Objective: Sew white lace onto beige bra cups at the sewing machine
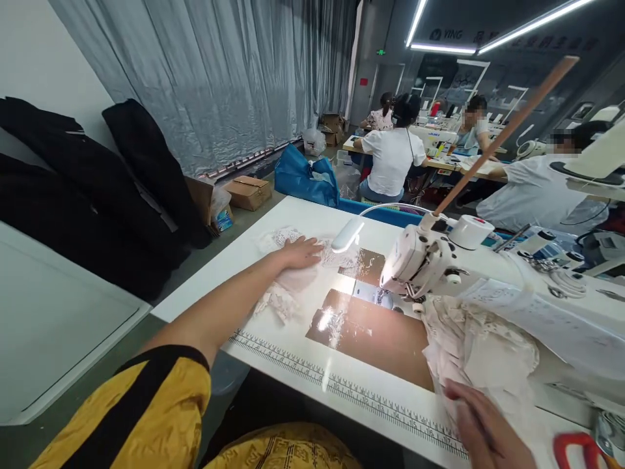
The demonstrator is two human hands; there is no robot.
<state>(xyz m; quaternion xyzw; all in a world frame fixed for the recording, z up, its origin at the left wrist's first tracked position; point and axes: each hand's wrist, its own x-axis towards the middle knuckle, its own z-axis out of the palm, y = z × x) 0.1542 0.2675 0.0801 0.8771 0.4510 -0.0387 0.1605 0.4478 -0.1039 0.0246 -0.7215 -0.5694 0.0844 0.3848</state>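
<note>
My left hand (303, 253) reaches far across the white table (234, 260) and lies flat, fingers stretched out, on a piece of white lace fabric (288, 277). My right hand (488, 426) rests at the near right edge on a bunched heap of pale fabric (478, 345) that sits under the arm of the white sewing machine (488, 280). Its fingers look extended and pressed on the cloth. A shiny brown plate (371, 332) lies beneath the needle area, lit by a small lamp (347, 234).
A printed ruler (342, 384) runs along the table's front edge. Red-handled scissors (579, 449) lie at the bottom right. Black garments (88, 189) hang at the left. Cardboard boxes (248, 192) and a blue bag (305, 177) stand on the floor. Other people sit at machines behind.
</note>
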